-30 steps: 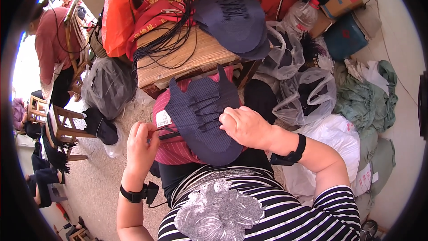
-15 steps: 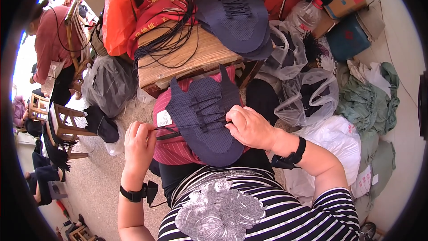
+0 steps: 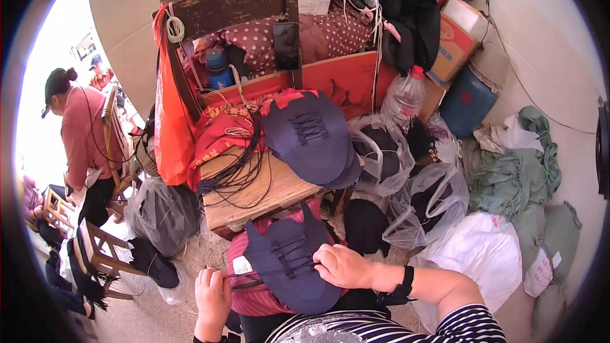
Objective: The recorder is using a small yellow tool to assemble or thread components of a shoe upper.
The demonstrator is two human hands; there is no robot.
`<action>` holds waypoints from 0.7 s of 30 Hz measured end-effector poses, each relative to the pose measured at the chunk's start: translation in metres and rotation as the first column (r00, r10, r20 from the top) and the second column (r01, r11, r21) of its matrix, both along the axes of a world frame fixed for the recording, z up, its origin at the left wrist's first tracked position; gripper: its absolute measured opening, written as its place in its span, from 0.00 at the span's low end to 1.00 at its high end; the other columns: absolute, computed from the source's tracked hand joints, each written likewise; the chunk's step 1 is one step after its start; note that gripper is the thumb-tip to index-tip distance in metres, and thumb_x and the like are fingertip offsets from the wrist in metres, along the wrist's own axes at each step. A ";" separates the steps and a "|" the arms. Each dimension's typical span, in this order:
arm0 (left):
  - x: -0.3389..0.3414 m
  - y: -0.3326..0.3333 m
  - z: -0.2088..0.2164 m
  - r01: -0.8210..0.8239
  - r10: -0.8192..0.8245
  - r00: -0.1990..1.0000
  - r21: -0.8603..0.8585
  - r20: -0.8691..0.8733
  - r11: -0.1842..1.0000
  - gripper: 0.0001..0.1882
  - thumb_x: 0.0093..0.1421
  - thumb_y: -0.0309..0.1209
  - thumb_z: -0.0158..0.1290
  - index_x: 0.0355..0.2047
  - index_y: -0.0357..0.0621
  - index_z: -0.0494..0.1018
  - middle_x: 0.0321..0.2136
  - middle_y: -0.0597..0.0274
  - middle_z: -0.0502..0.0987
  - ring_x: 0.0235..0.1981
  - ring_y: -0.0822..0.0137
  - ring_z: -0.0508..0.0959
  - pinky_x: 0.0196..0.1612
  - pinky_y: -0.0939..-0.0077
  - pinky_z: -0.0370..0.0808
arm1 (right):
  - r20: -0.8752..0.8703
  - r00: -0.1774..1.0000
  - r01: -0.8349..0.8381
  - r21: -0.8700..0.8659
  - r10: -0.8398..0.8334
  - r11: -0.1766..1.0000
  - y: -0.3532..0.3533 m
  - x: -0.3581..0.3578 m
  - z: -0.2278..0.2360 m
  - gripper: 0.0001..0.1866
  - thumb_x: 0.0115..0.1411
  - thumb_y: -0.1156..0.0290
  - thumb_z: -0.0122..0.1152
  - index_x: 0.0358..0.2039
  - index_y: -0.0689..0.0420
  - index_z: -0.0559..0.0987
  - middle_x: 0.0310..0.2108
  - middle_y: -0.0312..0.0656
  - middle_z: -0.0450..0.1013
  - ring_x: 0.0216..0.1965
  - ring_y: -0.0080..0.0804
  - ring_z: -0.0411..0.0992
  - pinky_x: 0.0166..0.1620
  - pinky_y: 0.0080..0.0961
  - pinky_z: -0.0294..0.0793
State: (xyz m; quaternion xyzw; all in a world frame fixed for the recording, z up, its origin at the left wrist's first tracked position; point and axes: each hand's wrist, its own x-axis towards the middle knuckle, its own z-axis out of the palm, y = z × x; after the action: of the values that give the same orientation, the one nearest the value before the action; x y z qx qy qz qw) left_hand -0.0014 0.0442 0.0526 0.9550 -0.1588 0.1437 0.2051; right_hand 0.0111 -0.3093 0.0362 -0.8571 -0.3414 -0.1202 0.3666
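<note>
A dark navy knitted shoe upper (image 3: 293, 289) lies flat on a red pinstriped cloth bag (image 3: 246, 302) across my lap. Black lacing zigzags over its middle opening. My left hand (image 3: 213, 295), to the left of the upper, is closed in a pinch on a thin black shoelace (image 3: 254, 274). The lace stretches taut across the upper to my right hand (image 3: 340, 267). That hand is closed too, its fingertips pinching the lace at the right row of eyelets and resting on the upper. The exact grip is partly hidden by the fingers.
Beyond my lap stands a wooden stool (image 3: 244, 200) bearing a bundle of black laces (image 3: 238, 174) and stacked laced uppers (image 3: 308, 143). Plastic bags (image 3: 426, 206) and a white sack (image 3: 476, 248) lie to the right. At the left, a person (image 3: 86, 133) stands by wooden stools.
The view has tilted up, so my hands and the upper appear lower and more of the chair behind the stool shows. Both hands keep their pinch on the stretched lace.
</note>
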 end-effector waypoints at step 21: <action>-0.002 -0.004 0.022 -0.428 -0.345 0.761 -0.825 -0.549 0.369 0.04 0.66 0.22 0.54 0.40 0.40 0.72 0.29 0.66 0.76 0.28 0.74 0.76 0.34 0.77 0.75 | -0.064 0.998 0.010 -0.004 -0.010 1.000 0.000 0.013 0.003 0.17 0.62 0.69 0.67 0.43 0.57 0.68 0.35 0.42 0.68 0.33 0.44 0.73 0.37 0.37 0.73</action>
State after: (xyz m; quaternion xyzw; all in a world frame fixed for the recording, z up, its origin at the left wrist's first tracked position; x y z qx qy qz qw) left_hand -0.0035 0.0406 0.0742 0.6572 0.0580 -0.1263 0.7408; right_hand 0.0236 -0.3089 0.0393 -0.8629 -0.3254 -0.0936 0.3752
